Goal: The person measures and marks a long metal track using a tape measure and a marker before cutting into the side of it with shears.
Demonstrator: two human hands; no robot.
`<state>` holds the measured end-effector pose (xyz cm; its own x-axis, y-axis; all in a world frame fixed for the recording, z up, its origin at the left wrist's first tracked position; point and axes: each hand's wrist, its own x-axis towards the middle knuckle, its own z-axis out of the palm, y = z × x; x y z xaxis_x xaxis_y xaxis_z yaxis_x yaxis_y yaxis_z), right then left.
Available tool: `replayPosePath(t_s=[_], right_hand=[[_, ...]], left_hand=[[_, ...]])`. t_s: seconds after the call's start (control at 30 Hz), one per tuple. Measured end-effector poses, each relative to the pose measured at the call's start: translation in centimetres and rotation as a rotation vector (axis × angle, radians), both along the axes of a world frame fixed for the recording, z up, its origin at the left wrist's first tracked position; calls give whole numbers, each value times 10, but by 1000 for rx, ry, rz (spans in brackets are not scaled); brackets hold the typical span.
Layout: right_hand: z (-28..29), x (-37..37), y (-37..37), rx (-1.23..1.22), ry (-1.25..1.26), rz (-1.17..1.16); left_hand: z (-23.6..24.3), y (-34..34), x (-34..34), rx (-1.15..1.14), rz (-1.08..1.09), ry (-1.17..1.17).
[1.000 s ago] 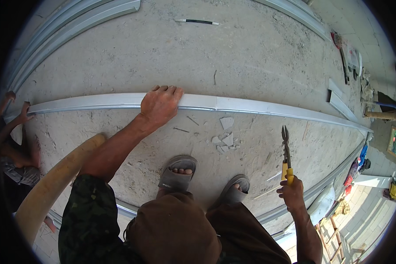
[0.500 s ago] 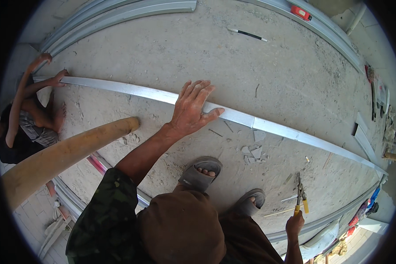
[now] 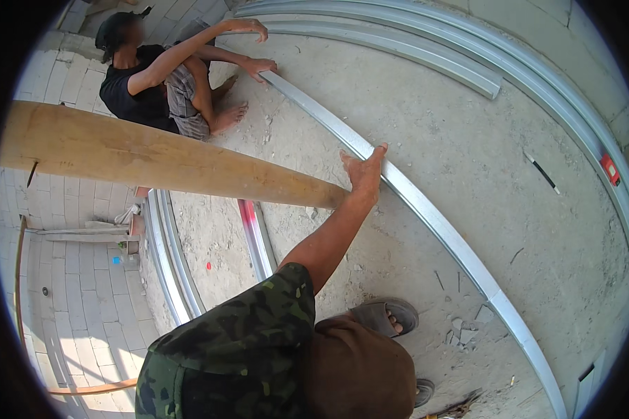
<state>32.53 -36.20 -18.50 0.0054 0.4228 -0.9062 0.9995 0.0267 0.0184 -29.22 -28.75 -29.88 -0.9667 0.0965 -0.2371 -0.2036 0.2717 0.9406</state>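
A long silver metal channel (image 3: pixel 437 222) runs diagonally over the concrete floor, from the far left to the lower right. My left hand (image 3: pixel 362 180) grips it around the upper middle, the thumb across it and the other fingers curled at its near side. A co-worker's hand (image 3: pixel 257 66) rests on the channel's far end. Low in the picture, partly cut off, show the dark jaws of a pair of snips (image 3: pixel 461 408). My right hand is out of the picture.
A thick wooden post (image 3: pixel 189 162) slants in from the left, close to my left forearm. The co-worker (image 3: pixel 143 77) sits by the far end. More metal channels (image 3: pixel 398 49) lie along the back. A black-and-white pen (image 3: pixel 541 173), a red tape measure (image 3: pixel 609 170) and broken shards (image 3: pixel 461 334) lie rightward.
The view has swung left, bringing the co-worker and post further in. My left hand has gone from spread flat over the channel to gripping it. My right hand has left the picture.
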Motion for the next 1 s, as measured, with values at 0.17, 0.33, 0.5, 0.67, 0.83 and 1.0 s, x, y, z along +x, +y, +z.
replayPosePath(t_s=[0.17, 0.33, 0.5, 0.67, 0.83, 1.0], right_hand=[[-31, 59, 99, 803, 412, -436], [-19, -15, 169, 726, 376, -1098], [-28, 10, 156, 601, 440, -1466], [-37, -1, 139, 560, 523, -1621], [-38, -19, 145, 566, 499, -1577], [-41, -14, 136, 542, 415, -1412]], left_hand=[[-1, 59, 14, 38, -30, -317], [-2, 28, -4, -58, 93, -269], [-9, 35, -11, 55, 27, -262], [-21, 9, -25, 232, -33, -443], [-25, -7, -11, 475, -48, -496], [-10, -29, -8, 351, -227, -612]])
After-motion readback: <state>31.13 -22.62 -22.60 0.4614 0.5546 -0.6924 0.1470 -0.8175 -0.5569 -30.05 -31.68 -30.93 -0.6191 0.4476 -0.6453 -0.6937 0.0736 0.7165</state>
